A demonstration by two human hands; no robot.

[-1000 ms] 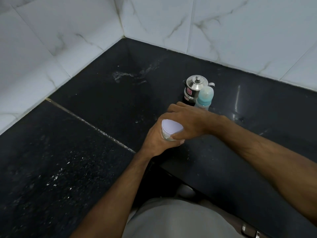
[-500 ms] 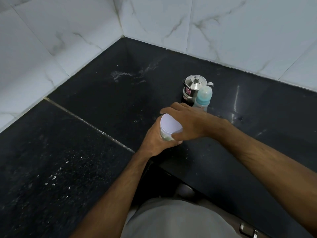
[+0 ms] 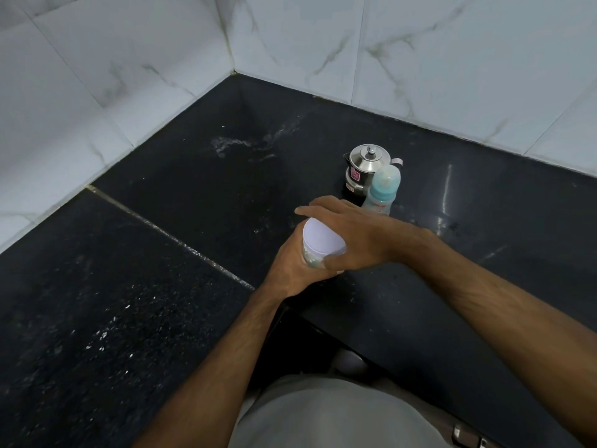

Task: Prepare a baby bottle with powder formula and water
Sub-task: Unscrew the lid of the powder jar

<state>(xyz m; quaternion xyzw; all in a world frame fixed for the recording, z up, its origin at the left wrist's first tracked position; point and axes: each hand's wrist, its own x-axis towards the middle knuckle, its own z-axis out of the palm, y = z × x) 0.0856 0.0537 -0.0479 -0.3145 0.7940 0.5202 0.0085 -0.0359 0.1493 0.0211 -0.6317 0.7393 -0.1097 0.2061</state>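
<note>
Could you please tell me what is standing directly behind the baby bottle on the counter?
A small steel pot with a knobbed lid stands behind the baby bottle. Its lower right side is covered by the bottle; its contents cannot be seen.

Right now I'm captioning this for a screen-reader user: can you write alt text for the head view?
A left hand holds a small jar upright over a black counter while the right hand grips its white lid. Behind stand a capped baby bottle and a steel pot.
</note>
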